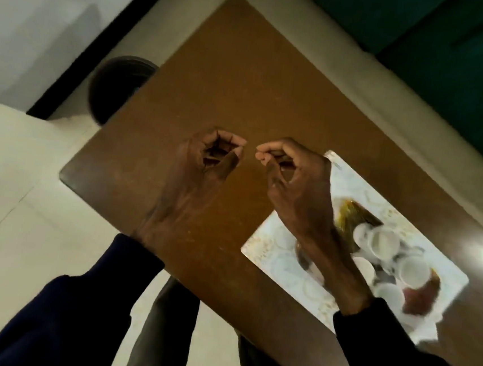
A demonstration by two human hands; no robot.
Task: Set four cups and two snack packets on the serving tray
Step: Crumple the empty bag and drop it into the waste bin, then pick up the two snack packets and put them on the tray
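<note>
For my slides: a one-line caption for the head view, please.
Left hand and right hand hover curled and empty above the table, beside the tray holding cups and packets.

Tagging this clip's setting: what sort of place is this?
Likely a living room or lounge: a brown wooden table on pale tiled floor, what looks like green seating beyond it, a serving tray of cups.

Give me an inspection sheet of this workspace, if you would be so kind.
Surface: brown wooden table, with the tray on its right part.
Job's things: white patterned tray carrying white cups, a yellowish packet and a reddish packet; blur hides the cup count.
Clutter: nothing seen.
Grippers: left hand and right hand curled, holding nothing.
Cables: nothing seen.
Surroundings: pale floor, dark round object, green surface.
</note>
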